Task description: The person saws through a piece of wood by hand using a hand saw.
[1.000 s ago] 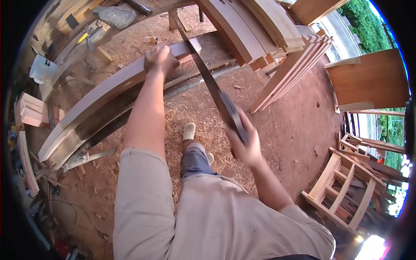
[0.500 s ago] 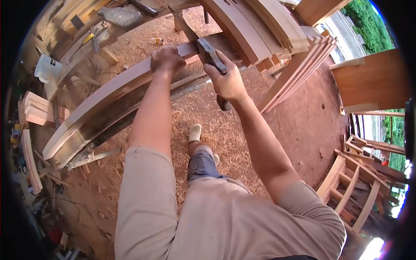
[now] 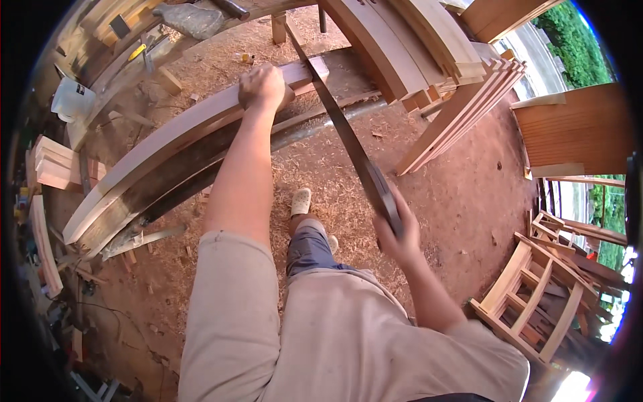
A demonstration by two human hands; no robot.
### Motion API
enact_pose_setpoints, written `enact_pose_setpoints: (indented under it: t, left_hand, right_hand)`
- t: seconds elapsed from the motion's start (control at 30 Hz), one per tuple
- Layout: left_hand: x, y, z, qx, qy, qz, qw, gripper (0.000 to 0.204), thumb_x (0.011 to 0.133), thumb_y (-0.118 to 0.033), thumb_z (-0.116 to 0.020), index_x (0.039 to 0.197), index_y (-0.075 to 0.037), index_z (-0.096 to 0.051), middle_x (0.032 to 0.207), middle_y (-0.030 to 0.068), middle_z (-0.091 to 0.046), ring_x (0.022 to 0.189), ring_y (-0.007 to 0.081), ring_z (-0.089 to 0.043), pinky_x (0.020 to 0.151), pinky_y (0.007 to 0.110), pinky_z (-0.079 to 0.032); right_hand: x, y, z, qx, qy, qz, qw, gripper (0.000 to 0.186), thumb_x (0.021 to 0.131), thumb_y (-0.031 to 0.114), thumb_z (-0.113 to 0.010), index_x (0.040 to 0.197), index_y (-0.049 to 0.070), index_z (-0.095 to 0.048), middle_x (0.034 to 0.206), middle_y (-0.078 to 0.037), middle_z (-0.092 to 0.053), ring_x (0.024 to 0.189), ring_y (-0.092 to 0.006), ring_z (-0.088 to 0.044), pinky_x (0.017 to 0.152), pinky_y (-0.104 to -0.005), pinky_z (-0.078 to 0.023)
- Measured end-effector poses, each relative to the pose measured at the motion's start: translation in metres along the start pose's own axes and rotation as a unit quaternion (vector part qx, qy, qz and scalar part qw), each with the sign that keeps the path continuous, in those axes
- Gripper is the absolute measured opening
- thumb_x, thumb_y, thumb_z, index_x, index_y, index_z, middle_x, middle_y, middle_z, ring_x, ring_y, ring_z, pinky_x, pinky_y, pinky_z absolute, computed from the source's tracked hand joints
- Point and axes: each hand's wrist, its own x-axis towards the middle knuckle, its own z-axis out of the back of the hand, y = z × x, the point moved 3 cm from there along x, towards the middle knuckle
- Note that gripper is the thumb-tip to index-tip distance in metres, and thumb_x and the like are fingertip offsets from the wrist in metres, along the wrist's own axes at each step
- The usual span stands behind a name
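A long curved wooden piece (image 3: 175, 131) lies across a bench (image 3: 295, 134) in front of me. My left hand (image 3: 262, 89) is closed round it near its right end. In my right hand (image 3: 400, 231) is the handle of a handsaw (image 3: 348, 137), held low and toward my body. The saw's long blade crosses the curved piece just right of my left hand, its tip pointing up and away. Part of the blade near the handle looks slightly blurred.
Several curved boards (image 3: 395, 47) are stacked at the far right of the bench, with leaning planks (image 3: 462, 110) beside them. A white bucket (image 3: 72, 100) is at the left. Wood shavings cover the floor (image 3: 268, 201). A slatted wooden frame (image 3: 536, 295) lies at right.
My right hand has drawn the saw back toward my body and to the right, showing far more blade. My left hand stays on the curved wooden piece.
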Motion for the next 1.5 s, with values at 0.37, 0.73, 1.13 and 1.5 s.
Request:
enact_pose_setpoints:
  t: [0.37,0.73,1.13,1.5]
  left_hand:
    - [-0.004,-0.011,0.004,-0.037,0.051,0.001,0.998,0.029,0.088,-0.026,-0.06,0.109,-0.015,-0.077,0.122,0.0099,-0.074,0.121,0.0279,-0.066,0.106,0.039,-0.044]
    - [-0.003,-0.019,0.009,0.009,0.031,-0.017,0.999,0.027,0.095,-0.021,-0.054,0.105,-0.012,-0.078,0.119,0.0112,-0.074,0.119,0.0284,-0.068,0.104,0.044,-0.046]
    - [0.0,-0.009,0.005,0.008,0.02,-0.007,1.0,0.034,0.1,-0.021,-0.045,0.104,-0.009,-0.077,0.111,0.0139,-0.077,0.109,0.0321,-0.072,0.098,0.047,-0.049]
    - [-0.002,-0.036,0.023,-0.049,0.012,-0.046,0.998,0.028,0.097,-0.024,-0.057,0.103,-0.008,-0.079,0.109,0.0113,-0.078,0.104,0.0304,-0.073,0.1,0.046,-0.048]
  right_hand:
    - [0.034,0.024,-0.012,0.035,-0.004,0.061,0.998,0.058,0.095,0.008,-0.066,0.15,-0.001,-0.048,0.113,-0.012,-0.07,0.101,-0.0179,-0.066,0.091,-0.0334,-0.052]
    - [0.081,-0.006,-0.03,0.01,-0.026,0.082,0.996,0.055,0.093,0.009,-0.066,0.145,0.002,-0.052,0.105,-0.012,-0.07,0.094,-0.018,-0.064,0.086,-0.0335,-0.053]
    - [-0.076,0.019,0.033,0.039,0.033,-0.074,0.996,0.059,0.094,0.004,-0.065,0.15,-0.004,-0.048,0.113,-0.009,-0.068,0.102,-0.0155,-0.063,0.092,-0.0311,-0.051]
    - [0.17,0.041,-0.039,0.042,0.004,0.074,0.996,0.044,0.094,0.018,-0.068,0.134,0.0,-0.06,0.1,-0.016,-0.071,0.092,-0.0204,-0.066,0.087,-0.0345,-0.053]
